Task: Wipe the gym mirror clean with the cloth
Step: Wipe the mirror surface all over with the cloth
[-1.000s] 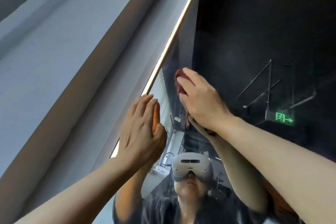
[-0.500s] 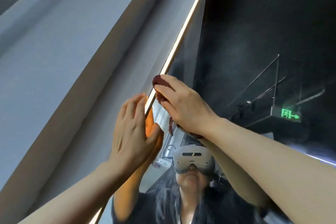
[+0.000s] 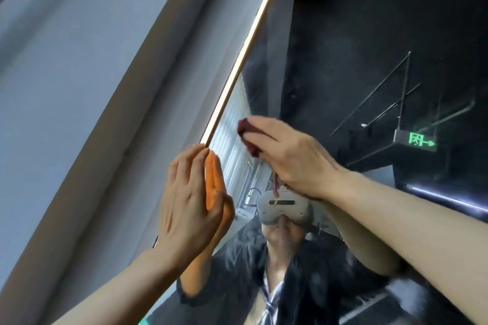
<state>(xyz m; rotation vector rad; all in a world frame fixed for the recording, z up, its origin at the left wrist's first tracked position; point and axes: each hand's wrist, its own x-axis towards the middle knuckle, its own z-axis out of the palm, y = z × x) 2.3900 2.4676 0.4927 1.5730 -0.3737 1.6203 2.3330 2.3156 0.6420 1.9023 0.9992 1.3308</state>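
Observation:
The gym mirror [image 3: 369, 34] fills the right half of the view, its lit edge strip [image 3: 245, 47] running diagonally up to the top. My right hand [image 3: 293, 155] presses a dark red cloth [image 3: 248, 134] flat against the glass just right of that strip; only the cloth's upper end shows past my fingers. My left hand [image 3: 190, 198] lies flat with straight fingers on the mirror's lit edge, lower and to the left of the cloth. Both hands are mirrored in the glass.
A grey wall [image 3: 66, 87] with a beige band borders the mirror on the left. The glass reflects a dark ceiling, a green exit sign [image 3: 420, 140], window blinds and a person wearing a white headset.
My right hand with the cloth swept left to the lit edge, then moved back a little to the right. My left hand stays on the edge.

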